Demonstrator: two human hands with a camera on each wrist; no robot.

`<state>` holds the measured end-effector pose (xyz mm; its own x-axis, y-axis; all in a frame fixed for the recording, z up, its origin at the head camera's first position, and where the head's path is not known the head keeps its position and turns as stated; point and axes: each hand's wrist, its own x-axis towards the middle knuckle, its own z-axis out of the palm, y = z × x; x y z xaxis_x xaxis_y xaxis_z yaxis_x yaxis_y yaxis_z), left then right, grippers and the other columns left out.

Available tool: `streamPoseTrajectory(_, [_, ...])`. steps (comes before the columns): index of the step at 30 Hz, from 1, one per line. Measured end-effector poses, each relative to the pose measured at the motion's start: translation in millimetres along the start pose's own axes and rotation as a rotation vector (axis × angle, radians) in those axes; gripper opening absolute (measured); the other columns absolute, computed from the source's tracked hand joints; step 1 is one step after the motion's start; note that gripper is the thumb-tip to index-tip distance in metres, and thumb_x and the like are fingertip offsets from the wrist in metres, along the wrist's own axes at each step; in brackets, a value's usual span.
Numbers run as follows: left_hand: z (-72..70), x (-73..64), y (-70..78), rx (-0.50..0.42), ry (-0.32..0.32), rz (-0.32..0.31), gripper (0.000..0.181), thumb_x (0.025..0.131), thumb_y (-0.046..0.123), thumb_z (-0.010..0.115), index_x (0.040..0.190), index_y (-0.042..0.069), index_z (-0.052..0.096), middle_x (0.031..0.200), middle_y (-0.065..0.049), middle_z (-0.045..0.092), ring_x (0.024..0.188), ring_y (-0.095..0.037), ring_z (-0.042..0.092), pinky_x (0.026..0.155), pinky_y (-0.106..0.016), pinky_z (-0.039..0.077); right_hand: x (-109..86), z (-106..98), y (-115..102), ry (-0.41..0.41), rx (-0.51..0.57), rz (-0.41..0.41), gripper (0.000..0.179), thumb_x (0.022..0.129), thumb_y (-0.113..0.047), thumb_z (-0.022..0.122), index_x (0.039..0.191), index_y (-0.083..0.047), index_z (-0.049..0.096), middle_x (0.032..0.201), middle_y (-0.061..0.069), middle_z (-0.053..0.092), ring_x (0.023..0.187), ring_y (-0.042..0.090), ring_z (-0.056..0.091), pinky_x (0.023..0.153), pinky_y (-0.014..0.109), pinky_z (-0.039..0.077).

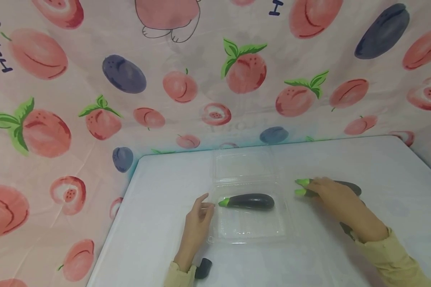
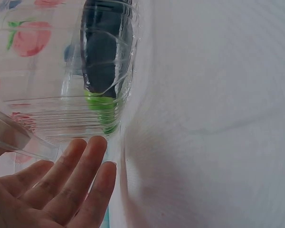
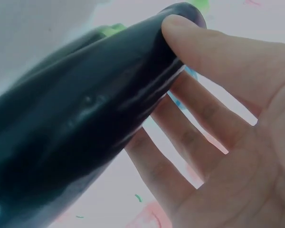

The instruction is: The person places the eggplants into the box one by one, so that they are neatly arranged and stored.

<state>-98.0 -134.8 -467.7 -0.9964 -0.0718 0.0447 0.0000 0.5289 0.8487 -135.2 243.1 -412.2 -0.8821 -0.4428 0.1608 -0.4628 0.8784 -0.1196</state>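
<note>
A clear plastic clamshell box point(image 1: 251, 227) lies unfolded on the table, with one eggplant point(image 1: 251, 201) lying crosswise in its nearer half, green stem to the left. My left hand point(image 1: 197, 221) is at the box's left edge; in the left wrist view its fingers point(image 2: 85, 166) extend loosely beside the ribbed plastic wall. To the right of the box, two eggplants point(image 1: 350, 186) lie side by side, partly hidden by my right hand point(image 1: 335, 201). The right wrist view shows that hand pinching an eggplant point(image 3: 85, 104) between thumb and fingers, a second one behind it.
The box's lid half point(image 1: 246, 165) lies flat toward the back of the white table point(image 1: 158, 191). A fruit-print cloth point(image 1: 186, 48) hangs behind and at the left side. Dark wrist cameras point(image 1: 203, 268) show at both wrists.
</note>
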Motion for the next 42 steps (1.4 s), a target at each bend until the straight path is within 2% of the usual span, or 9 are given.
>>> streamPoseTrajectory(5, [-0.3, -0.1, -0.4, 0.002, -0.001, 0.005, 0.046, 0.103, 0.036, 0.053, 0.144, 0.017, 0.048, 0.117, -0.004, 0.069, 0.108, -0.026, 0.069, 0.094, -0.046, 0.056, 4.4, -6, -1, 0.036, 0.002, -0.04, 0.032, 0.08, 0.0, 0.079, 0.11, -0.006, 0.072, 0.094, 0.009, 0.067, 0.088, 0.028, 0.065, 0.067, 0.043, 0.058])
streamPoseTrajectory(9, [-1.1, -0.7, -0.1, 0.004, 0.0, 0.004, 0.045, 0.103, 0.036, 0.053, 0.144, 0.018, 0.048, 0.117, -0.003, 0.069, 0.108, -0.026, 0.069, 0.094, -0.046, 0.056, 9.4, -11, -5, 0.051, 0.021, -0.049, 0.033, 0.079, 0.002, 0.079, 0.111, -0.005, 0.073, 0.093, 0.007, 0.067, 0.089, 0.027, 0.065, 0.071, 0.042, 0.058])
streamPoseTrajectory(17, [-2.5, -1.7, -0.2, 0.001, 0.003, 0.013, 0.045, 0.103, 0.034, 0.054, 0.144, 0.015, 0.049, 0.117, -0.004, 0.07, 0.107, -0.026, 0.069, 0.093, -0.045, 0.056, 17.6, -22, -15, 0.089, 0.025, -0.053, 0.034, 0.08, 0.003, 0.078, 0.113, -0.002, 0.072, 0.102, 0.011, 0.069, 0.098, 0.031, 0.066, 0.083, 0.048, 0.057])
streamPoseTrajectory(33, [-1.1, -0.4, -1.4, 0.009, 0.0, 0.019, 0.046, 0.103, 0.035, 0.054, 0.144, 0.015, 0.048, 0.116, -0.004, 0.07, 0.107, -0.024, 0.069, 0.092, -0.045, 0.057, 32.0, -38, -42, 0.096, 0.06, -0.036, 0.034, 0.083, -0.001, 0.078, 0.116, -0.006, 0.072, 0.105, 0.011, 0.07, 0.102, 0.03, 0.066, 0.087, 0.049, 0.056])
streamPoseTrajectory(42, [-0.5, 0.0, -0.2, 0.007, -0.003, 0.02, 0.046, 0.103, 0.033, 0.054, 0.144, 0.014, 0.048, 0.116, -0.004, 0.07, 0.107, -0.025, 0.07, 0.092, -0.046, 0.056, 37.4, -34, -52, 0.142, 0.081, -0.085, 0.034, 0.082, -0.001, 0.079, 0.115, -0.005, 0.072, 0.1, 0.009, 0.069, 0.097, 0.027, 0.066, 0.084, 0.045, 0.058])
